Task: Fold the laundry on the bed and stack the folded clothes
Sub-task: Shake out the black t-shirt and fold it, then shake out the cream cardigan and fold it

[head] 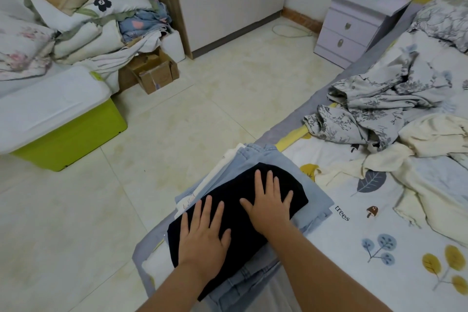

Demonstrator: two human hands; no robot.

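Both the left hand (202,233) and the right hand (269,201) lie flat, fingers spread, pressing a folded black garment (238,220) onto the stack (255,159), probably finishing that fold; next likely the unfolded clothes (374,106) beyond the stack.

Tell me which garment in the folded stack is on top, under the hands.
The black garment. It tops the stack at the bed's corner, with the left hand and right hand pressed flat on it; the light blue denim and cream pieces lie beneath.
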